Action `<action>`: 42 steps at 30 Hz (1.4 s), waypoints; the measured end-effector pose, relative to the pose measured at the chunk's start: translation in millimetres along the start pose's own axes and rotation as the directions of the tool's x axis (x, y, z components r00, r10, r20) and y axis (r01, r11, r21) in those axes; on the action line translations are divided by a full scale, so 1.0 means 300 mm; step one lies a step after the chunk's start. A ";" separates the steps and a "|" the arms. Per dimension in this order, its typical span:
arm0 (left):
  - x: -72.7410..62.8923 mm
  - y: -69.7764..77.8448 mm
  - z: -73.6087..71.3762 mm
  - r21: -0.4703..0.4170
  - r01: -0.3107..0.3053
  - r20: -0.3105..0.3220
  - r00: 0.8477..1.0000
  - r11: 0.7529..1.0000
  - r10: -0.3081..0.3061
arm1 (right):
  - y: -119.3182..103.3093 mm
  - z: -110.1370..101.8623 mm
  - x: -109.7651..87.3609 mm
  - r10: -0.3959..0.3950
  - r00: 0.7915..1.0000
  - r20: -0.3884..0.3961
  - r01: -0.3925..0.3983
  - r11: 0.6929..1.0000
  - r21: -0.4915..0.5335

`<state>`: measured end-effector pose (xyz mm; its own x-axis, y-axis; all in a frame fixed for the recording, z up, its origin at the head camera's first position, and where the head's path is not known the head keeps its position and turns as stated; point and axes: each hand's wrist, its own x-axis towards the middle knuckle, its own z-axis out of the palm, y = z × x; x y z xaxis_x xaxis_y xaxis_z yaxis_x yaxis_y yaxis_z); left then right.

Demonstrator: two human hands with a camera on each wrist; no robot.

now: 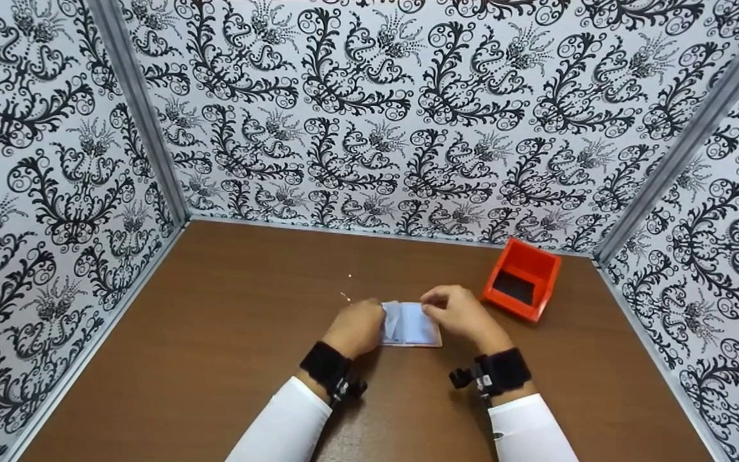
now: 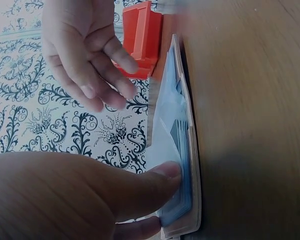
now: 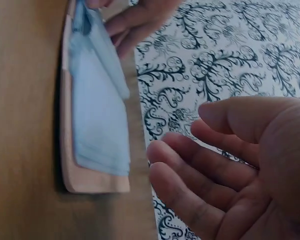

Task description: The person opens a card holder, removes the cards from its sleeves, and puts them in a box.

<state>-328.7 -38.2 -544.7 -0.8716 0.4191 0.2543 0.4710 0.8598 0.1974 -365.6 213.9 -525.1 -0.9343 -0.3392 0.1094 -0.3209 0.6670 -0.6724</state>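
Observation:
A small card holder point(image 1: 419, 325) lies spread out on the table, with a pinkish cover and a stack of clear bluish plastic sleeves point(image 3: 97, 107). At its left side my left hand point(image 1: 358, 326) pinches the sleeves between thumb and finger. The left wrist view shows that thumb point(image 2: 166, 172) on the lifted edge of the sleeves. My right hand point(image 1: 462, 313) hovers by the holder's right side. In the right wrist view the right hand's fingers point(image 3: 190, 185) are loosely bent, apart from the sleeves, with nothing held.
An orange-red bin point(image 1: 523, 280) with a dark patch inside stands at the back right of the brown table point(image 1: 228, 333). Several tiny pale bits point(image 1: 346, 296) lie beyond my left hand. Patterned walls point(image 1: 369, 115) enclose the table at the back and sides.

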 end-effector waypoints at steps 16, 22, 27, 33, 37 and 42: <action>-0.003 -0.013 0.017 0.051 -0.068 -0.024 0.997 0.996 0.069 | 0.005 0.049 0.001 -0.030 0.988 0.149 0.038 0.998 -0.051; -0.006 -0.013 0.024 0.052 -0.074 -0.017 0.997 0.996 0.075 | 0.008 0.050 0.001 -0.009 0.989 0.148 0.017 0.998 -0.055; -0.004 -0.013 0.024 0.055 -0.070 -0.004 0.997 0.996 0.071 | 0.009 0.052 0.002 0.025 0.990 0.142 -0.018 0.998 -0.054; 0.004 -0.015 0.019 0.022 -0.028 0.033 0.999 0.999 0.027 | 0.014 0.056 0.004 0.023 0.991 0.133 -0.015 0.998 -0.063; 0.011 -0.014 0.017 0.002 -0.013 0.047 0.999 1.000 0.013 | 0.017 0.056 0.004 0.013 0.992 0.129 -0.006 0.998 -0.057; 0.017 -0.021 0.022 -0.044 -0.028 0.016 0.999 0.999 0.028 | 0.024 0.059 0.008 -0.021 0.992 0.121 0.028 0.998 -0.061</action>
<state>-337.1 -39.5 -551.0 -0.8600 0.4478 0.2447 0.5004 0.8341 0.2320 -367.4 206.1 -542.6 -0.9019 -0.4306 0.0338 -0.3559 0.6964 -0.6232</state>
